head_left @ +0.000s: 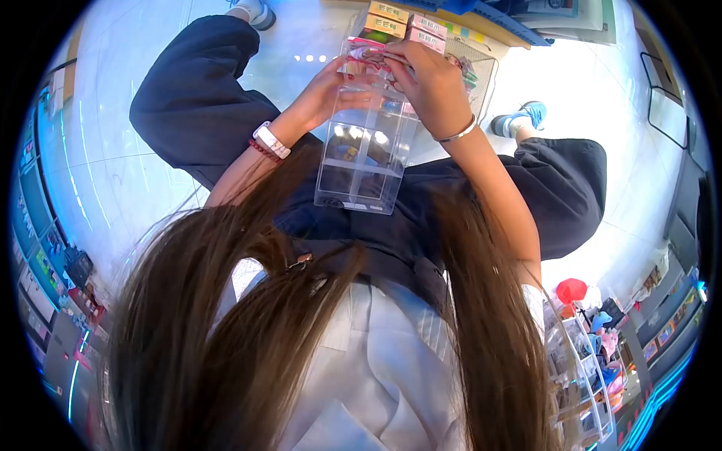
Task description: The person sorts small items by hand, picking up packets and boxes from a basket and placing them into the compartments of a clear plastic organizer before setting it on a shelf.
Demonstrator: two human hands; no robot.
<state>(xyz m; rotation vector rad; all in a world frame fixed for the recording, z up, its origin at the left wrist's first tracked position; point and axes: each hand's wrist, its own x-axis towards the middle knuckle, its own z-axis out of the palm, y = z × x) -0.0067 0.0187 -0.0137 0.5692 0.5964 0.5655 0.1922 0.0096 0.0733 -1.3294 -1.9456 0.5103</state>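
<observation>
A clear plastic box [361,158] with inner dividers lies tilted over my lap, its near end toward my waist. My left hand [331,94] grips its far left side, fingers spread behind the transparent wall. At the far end, my right hand [432,83] has thumb and fingers pinched together on a small pink-and-white packet [365,54]. The packet sits at the box's far end, partly covered by the fingers. Dark legs and the floor show through the box's walls.
Yellow cartons [385,27] and pink cartons [427,34] stand just beyond the hands, beside a wire mesh basket [481,75]. Blue trays [504,22] line the far edge. A white wire rack [587,368] with colourful goods is at right. Long hair hangs in front.
</observation>
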